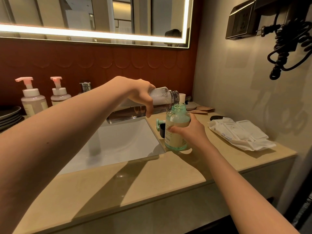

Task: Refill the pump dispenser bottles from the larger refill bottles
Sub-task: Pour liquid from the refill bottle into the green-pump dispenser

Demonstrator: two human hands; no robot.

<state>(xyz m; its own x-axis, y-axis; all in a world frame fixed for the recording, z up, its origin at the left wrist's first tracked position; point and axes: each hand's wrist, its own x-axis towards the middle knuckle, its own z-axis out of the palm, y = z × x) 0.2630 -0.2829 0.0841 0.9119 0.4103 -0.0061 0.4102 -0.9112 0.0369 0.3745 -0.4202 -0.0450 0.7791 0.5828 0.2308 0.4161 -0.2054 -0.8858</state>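
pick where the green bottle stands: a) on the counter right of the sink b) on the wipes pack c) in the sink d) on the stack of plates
a: the green bottle stands on the counter just right of the sink, gripped by the right hand, while the left hand tips the clear bottle over its open neck.

Wet wipes pack (239,134), stacked plates (10,115), lit mirror (101,14), coiled cord (287,48)
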